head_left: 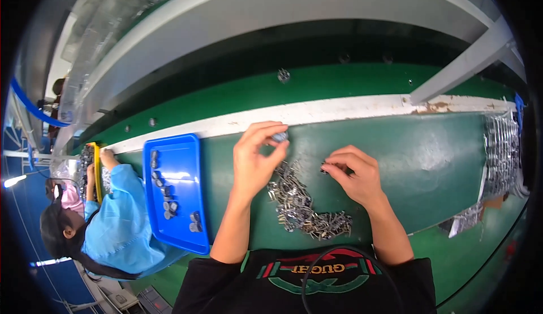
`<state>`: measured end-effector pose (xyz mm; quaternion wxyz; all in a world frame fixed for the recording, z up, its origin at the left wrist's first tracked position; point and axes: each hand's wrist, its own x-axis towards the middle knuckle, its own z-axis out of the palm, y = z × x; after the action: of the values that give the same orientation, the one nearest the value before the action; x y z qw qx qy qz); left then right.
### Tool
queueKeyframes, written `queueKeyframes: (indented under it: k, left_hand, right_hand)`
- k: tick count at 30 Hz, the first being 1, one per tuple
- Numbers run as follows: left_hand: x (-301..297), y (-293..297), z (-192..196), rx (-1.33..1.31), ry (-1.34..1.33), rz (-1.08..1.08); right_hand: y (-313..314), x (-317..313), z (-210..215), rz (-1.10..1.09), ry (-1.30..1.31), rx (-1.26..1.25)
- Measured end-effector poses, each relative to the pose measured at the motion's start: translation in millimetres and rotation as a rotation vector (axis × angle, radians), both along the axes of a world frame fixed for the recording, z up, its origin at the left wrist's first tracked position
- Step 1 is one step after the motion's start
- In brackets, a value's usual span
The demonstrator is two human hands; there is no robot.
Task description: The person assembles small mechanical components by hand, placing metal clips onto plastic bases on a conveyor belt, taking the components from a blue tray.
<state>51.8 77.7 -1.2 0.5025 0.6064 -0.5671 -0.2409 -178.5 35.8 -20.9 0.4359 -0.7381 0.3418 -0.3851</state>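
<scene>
My left hand (250, 158) is closed in a pinch on a small round grey part (280, 137), held above the green work surface near its white far edge. My right hand (361, 179) pinches a tiny dark piece (324, 168) between thumb and forefinger; its exact kind is too small to tell. Between my forearms lies a heap of small shiny metal parts with pins (297, 203), loose on the bench. To the left stands a blue plastic tray (186, 161), holding several round grey parts (166, 190) like the one in my left hand.
Beyond the white ledge (339, 109) runs a green belt (237, 96) with a few small parts. A co-worker in a blue top (121, 220) sits at left by a yellow-edged tray (97, 170). Stacked clear plastic trays (500, 155) stand at right, beneath a slanting metal post (464, 62).
</scene>
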Motion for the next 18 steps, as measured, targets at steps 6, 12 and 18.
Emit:
queueKeyframes:
  k: [6,12,18]
  left_hand:
    - [-33,16,-13,0.205,0.502,-0.305]
    - [-47,23,-23,0.273,0.557,-0.338]
    - [-46,25,-13,0.273,0.425,-0.382]
  right_hand:
    - [-4,6,6,-0.030,-0.079,-0.169]
    - [3,6,7,0.029,-0.082,-0.199]
    - [0,1,11,0.046,-0.072,-0.243]
